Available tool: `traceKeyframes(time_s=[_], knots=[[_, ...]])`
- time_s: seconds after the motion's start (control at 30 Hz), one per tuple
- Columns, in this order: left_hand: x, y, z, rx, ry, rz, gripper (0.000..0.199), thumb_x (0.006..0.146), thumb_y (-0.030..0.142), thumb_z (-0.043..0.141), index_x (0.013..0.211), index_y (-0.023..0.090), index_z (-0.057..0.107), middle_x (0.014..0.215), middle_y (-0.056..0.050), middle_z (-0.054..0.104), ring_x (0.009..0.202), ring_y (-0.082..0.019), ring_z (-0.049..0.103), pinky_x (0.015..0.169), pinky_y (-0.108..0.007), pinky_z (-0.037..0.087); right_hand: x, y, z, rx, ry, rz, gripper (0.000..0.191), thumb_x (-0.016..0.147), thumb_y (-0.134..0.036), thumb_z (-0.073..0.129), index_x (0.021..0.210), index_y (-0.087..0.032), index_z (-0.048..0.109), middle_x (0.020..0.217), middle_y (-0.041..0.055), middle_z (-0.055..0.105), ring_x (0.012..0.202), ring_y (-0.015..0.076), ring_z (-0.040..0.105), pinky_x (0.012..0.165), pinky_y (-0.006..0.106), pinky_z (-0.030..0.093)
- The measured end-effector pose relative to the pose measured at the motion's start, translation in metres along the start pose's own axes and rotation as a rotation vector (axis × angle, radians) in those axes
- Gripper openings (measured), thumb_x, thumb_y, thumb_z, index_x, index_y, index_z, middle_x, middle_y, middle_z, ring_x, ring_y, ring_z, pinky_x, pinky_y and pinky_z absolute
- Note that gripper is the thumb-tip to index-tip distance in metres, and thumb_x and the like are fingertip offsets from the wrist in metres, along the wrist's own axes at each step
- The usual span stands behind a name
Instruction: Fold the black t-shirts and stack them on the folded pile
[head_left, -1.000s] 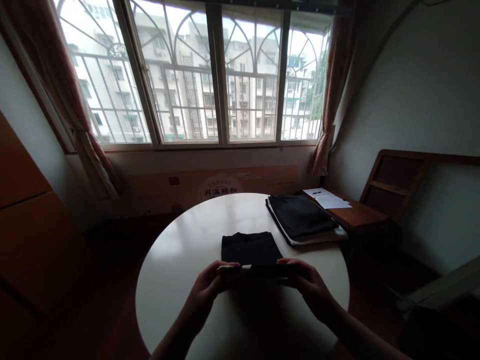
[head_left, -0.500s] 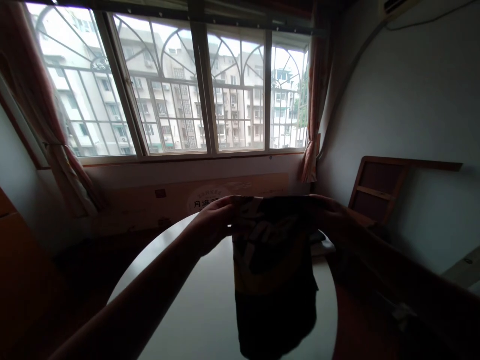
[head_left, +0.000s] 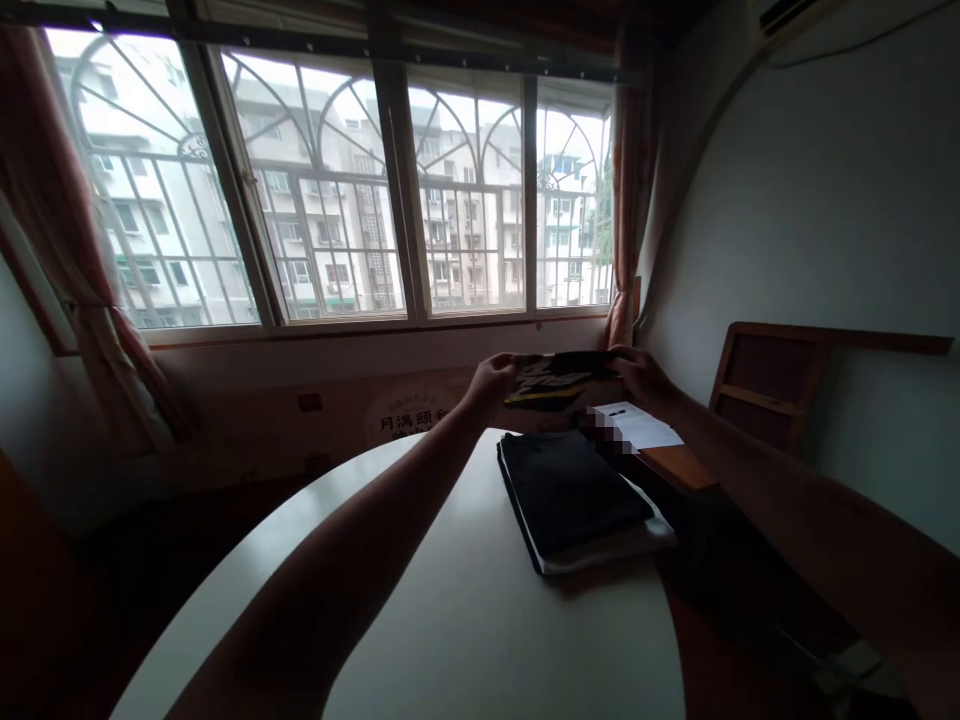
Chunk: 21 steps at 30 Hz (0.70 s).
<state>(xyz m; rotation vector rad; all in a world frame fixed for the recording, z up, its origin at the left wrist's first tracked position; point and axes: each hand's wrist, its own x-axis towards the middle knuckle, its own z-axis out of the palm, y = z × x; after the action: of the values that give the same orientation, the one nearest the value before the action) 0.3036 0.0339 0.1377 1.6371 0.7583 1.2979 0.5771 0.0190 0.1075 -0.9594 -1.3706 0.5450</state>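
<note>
A dark patterned cloth (head_left: pixel 559 380) with grey and yellow markings is stretched between my two hands, above the far side of the white round table (head_left: pixel 450 600). My left hand (head_left: pixel 495 376) grips its left upper corner, fingers closed. At the opposite corner, my right hand (head_left: pixel 636 368) is closed on the cloth too. Nearer to me, a folded black cloth (head_left: pixel 574 495) lies flat at the table's right side, with a white layer showing beneath it.
Beyond the table at the right, a wooden surface (head_left: pixel 679 468) holds white paper (head_left: pixel 641 427) with a dark pen-like item. A wooden chair-like frame (head_left: pixel 757 385) stands by the right wall. Windows with curtains span the back.
Both hands have moved up and away with the patterned cloth, which now shows as a short strip instead of hanging long. The black folded cloth and the paper have come into view.
</note>
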Motion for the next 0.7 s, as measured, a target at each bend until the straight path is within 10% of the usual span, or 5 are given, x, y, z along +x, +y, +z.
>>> traceKeyframes(time_s=[0.23,0.33,0.53,0.7], knots=[[-0.113,-0.135,0.022,0.284,-0.185,-0.155,0.012,0.073,0.015,0.068,0.081,0.014,0.078,0.076,-0.005,0.073,0.078,-0.022,0.066,0.084,-0.04,0.053,-0.125,0.11,-0.024,-0.755,-0.426,-0.099,0.029,0.075,-0.013,0.052,0.091,-0.019,0.075,0.103,0.0071,0.075,0.103,0.0242,0.068,0.099,0.038,0.051],[-0.149,-0.169,0.026,0.439,-0.317,-0.102,0.022,0.069,0.007,0.067,0.083,0.019,0.08,0.098,-0.007,0.076,0.097,-0.025,0.068,0.095,-0.04,0.052,-0.172,0.125,-0.024,-0.841,-0.479,-0.122,0.036,0.076,-0.007,0.049,0.098,-0.021,0.075,0.118,0.007,0.072,0.117,0.0244,0.064,0.106,0.04,0.048],[-0.165,-0.164,0.018,0.754,-0.518,0.01,0.039,0.076,0.01,0.064,0.111,0.019,0.077,0.134,-0.013,0.063,0.126,-0.03,0.057,0.111,-0.044,0.044,-0.185,0.112,-0.027,-0.943,-0.486,-0.094,0.041,0.079,-0.009,0.049,0.109,-0.019,0.076,0.127,0.0084,0.07,0.124,0.0246,0.061,0.111,0.042,0.043],[-0.197,-0.128,-0.004,0.909,-0.775,0.108,0.069,0.076,0.021,0.069,0.144,0.023,0.054,0.151,-0.014,0.049,0.142,-0.034,0.042,0.117,-0.051,0.037,-0.169,0.08,-0.008,-0.971,-0.473,-0.069,0.035,0.088,-0.016,0.044,0.084,-0.022,0.078,0.087,0.0037,0.078,0.086,0.021,0.071,0.119,0.053,0.029]])
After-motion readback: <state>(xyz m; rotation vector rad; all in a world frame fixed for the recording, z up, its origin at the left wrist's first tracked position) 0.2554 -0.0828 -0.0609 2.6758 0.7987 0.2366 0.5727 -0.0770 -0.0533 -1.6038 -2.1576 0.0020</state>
